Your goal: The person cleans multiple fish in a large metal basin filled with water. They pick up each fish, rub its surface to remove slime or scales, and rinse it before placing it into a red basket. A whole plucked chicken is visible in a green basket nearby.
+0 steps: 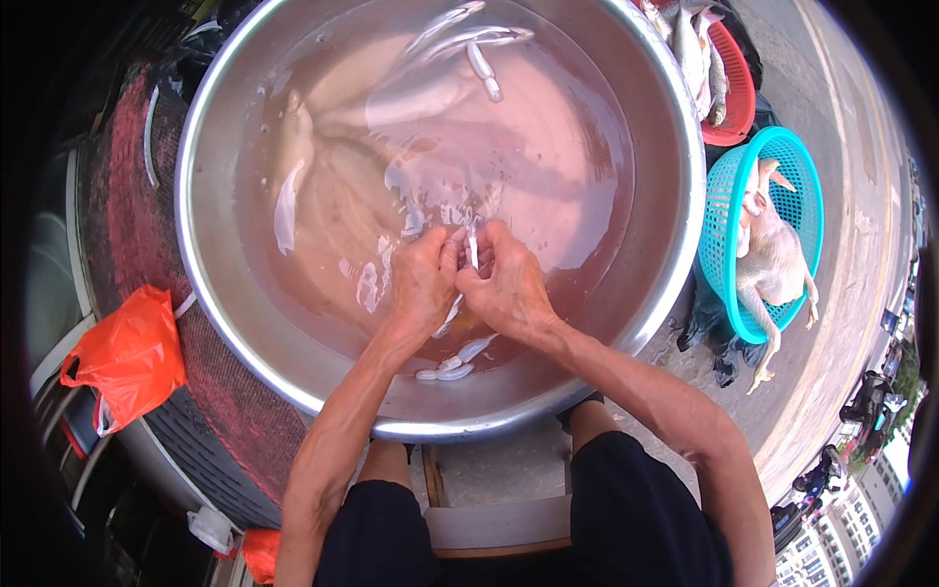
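Observation:
A large round metal basin [213,220] of cloudy pinkish water stands before me. Over its near half, my left hand [425,275] and my right hand [510,275] meet at the fingertips. A narrow white strip [473,249], apparently a fish swim bladder, is pinched between them; its lower end is hidden by my fingers. Just below my hands floats another white piece [449,317]. Near the basin's front wall lie pale two-lobed swim bladders [456,367]. More of them [482,70] float at the far side, and a single one [287,209] lies at the left.
To the right, a teal plastic basket [803,165] holds a plucked chicken [777,249]. Behind it, several whole fish [693,66] lie in a red basket [737,81]. An orange plastic bag [139,359] sits left by a dark red mat [220,411]. My knees flank the basin's front.

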A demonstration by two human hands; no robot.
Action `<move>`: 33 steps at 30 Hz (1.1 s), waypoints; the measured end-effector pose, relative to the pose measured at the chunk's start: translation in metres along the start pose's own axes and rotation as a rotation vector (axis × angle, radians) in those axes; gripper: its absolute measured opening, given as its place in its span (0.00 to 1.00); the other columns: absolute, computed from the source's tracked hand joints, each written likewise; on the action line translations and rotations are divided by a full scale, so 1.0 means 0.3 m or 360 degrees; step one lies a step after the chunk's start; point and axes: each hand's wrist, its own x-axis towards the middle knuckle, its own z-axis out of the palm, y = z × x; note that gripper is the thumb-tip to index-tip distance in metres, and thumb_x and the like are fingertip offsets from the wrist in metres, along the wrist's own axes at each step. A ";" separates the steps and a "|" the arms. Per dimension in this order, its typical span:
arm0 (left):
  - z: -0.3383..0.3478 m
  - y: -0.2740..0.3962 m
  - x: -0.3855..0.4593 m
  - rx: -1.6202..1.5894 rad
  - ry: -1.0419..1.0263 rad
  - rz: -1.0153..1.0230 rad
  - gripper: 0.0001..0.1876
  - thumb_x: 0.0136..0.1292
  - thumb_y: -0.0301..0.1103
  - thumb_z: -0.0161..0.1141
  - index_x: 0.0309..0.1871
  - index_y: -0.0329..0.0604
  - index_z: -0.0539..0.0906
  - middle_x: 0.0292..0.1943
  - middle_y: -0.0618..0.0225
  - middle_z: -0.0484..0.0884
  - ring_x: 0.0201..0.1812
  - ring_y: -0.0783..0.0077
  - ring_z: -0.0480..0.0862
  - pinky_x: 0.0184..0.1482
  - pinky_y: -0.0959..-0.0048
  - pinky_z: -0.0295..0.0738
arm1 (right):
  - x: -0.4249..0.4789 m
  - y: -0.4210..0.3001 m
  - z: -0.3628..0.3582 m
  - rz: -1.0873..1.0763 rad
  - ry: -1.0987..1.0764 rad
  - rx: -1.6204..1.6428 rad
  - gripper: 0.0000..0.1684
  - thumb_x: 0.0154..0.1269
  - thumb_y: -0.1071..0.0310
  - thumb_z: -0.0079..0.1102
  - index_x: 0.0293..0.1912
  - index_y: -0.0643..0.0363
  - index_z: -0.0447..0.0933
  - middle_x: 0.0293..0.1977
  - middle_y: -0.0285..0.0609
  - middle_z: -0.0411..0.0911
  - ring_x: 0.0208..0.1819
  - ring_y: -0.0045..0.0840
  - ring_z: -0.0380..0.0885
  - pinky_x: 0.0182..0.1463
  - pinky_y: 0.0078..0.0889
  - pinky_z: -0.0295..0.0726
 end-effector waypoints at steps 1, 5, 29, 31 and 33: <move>-0.005 0.010 0.001 0.0018 -0.0006 -0.0020 0.07 0.65 0.27 0.56 0.35 0.32 0.80 0.26 0.46 0.81 0.25 0.53 0.82 0.28 0.62 0.73 | 0.003 0.007 0.001 0.0012 -0.0015 0.0011 0.11 0.56 0.73 0.59 0.38 0.65 0.70 0.30 0.48 0.80 0.32 0.27 0.80 0.37 0.32 0.79; -0.014 -0.005 -0.014 -0.0248 -0.0016 -0.0087 0.06 0.65 0.26 0.55 0.37 0.31 0.80 0.25 0.48 0.81 0.24 0.62 0.82 0.28 0.65 0.74 | -0.002 0.000 -0.005 0.0077 -0.0042 0.0035 0.12 0.56 0.74 0.58 0.40 0.65 0.70 0.30 0.47 0.80 0.32 0.25 0.79 0.36 0.31 0.79; -0.007 0.003 -0.047 -0.0862 -0.0115 -0.0403 0.18 0.67 0.39 0.59 0.51 0.32 0.78 0.42 0.56 0.83 0.41 0.68 0.82 0.41 0.72 0.76 | 0.008 0.099 -0.007 -0.0034 -0.0033 0.0368 0.10 0.61 0.77 0.52 0.43 0.65 0.69 0.32 0.50 0.79 0.34 0.31 0.79 0.39 0.35 0.77; -0.010 -0.008 -0.039 -0.0904 -0.0327 -0.0396 0.29 0.64 0.40 0.62 0.62 0.31 0.70 0.52 0.52 0.78 0.49 0.67 0.80 0.46 0.74 0.76 | 0.014 0.115 -0.002 -0.0098 0.0030 0.0366 0.10 0.62 0.77 0.53 0.44 0.64 0.68 0.32 0.49 0.79 0.34 0.28 0.78 0.40 0.33 0.77; -0.029 0.004 -0.048 -0.0923 -0.0461 -0.0540 0.30 0.63 0.37 0.63 0.64 0.30 0.68 0.52 0.50 0.78 0.49 0.66 0.80 0.45 0.73 0.76 | 0.020 0.118 -0.005 -0.0094 0.0017 0.0384 0.10 0.63 0.78 0.52 0.45 0.64 0.68 0.33 0.46 0.78 0.36 0.24 0.77 0.41 0.30 0.77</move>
